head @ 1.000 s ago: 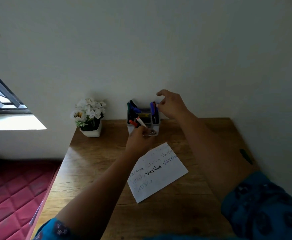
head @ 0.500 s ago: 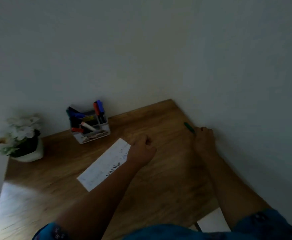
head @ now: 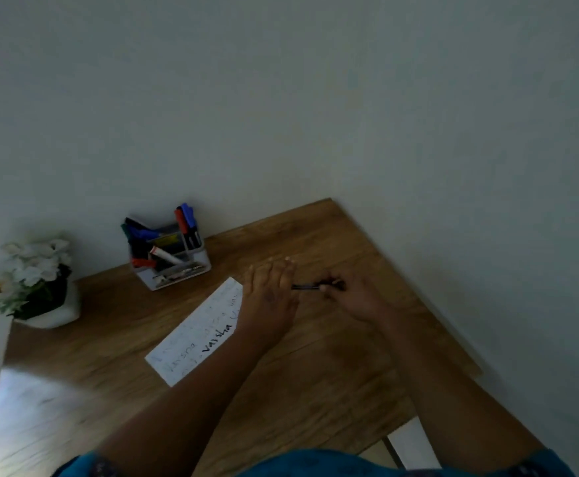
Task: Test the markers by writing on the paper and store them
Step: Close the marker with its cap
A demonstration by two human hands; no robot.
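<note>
Wooden desk [head: 315,390] lies under our hands. Our right hand [head: 356,299] pinches a dark marker [head: 304,287], pointing toward our left hand [head: 270,290], which rests flat with straight fingers on the paper [head: 198,335]. Beyond it stands the marker holder [head: 174,266].

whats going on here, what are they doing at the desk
A person is testing markers at a wooden desk. Their right hand grips a dark marker lying level above the desk, and the left hand, fingers straight, meets its other end, perhaps to uncap it. The paper, already carrying several written words, lies under the left forearm. Other markers stand in the organizer by the wall, beside a flower pot.
</note>
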